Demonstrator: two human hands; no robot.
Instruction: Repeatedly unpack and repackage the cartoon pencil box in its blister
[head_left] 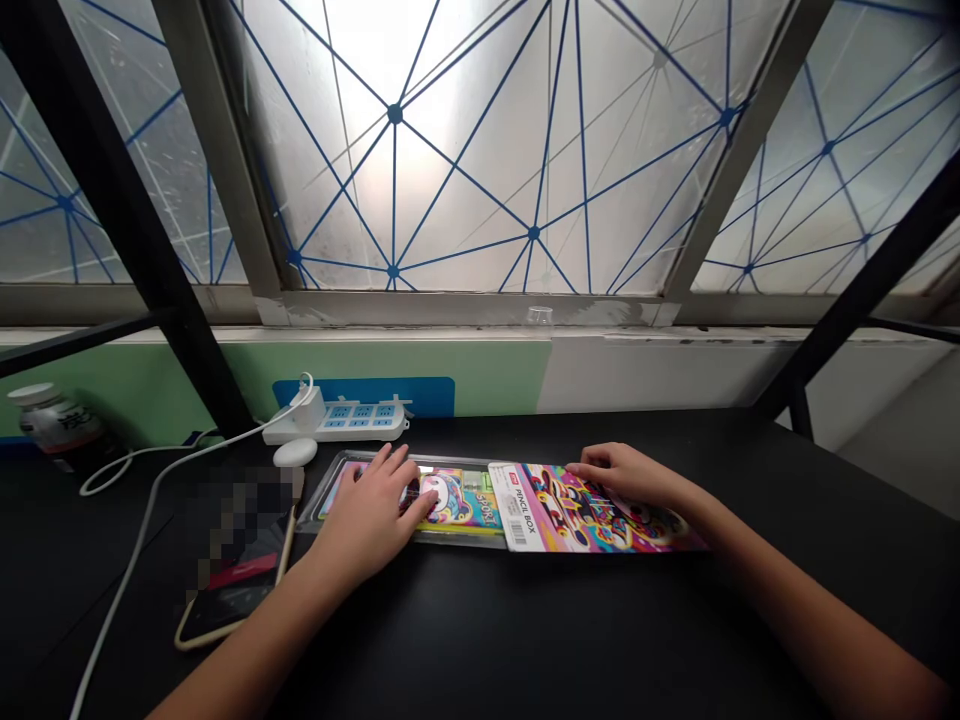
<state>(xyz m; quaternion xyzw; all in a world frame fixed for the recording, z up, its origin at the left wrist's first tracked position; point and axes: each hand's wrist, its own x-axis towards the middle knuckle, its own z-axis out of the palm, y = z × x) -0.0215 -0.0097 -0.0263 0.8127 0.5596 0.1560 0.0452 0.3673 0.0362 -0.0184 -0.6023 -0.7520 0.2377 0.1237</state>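
A colourful pencil box (459,505) with cartoon prints lies in a clear plastic tray (457,540) on the black table. My left hand (375,512) rests over the left part of the box with its fingers spread, hiding some of the print. A bright card (551,515) printed "PENCIL BOX", with a barcode, overlaps the tray's right end and reaches out past it. With curled fingers, my right hand (626,475) grips the card near its far edge. The hand and wrist cover part of the card's right side.
A phone (229,605), partly blurred out, lies left of my left forearm. Behind it are a small white round object (295,453) and a white power strip (360,420) with a cable (154,500). A dark bottle (64,425) stands far left. Black metal posts (187,350) flank the window.
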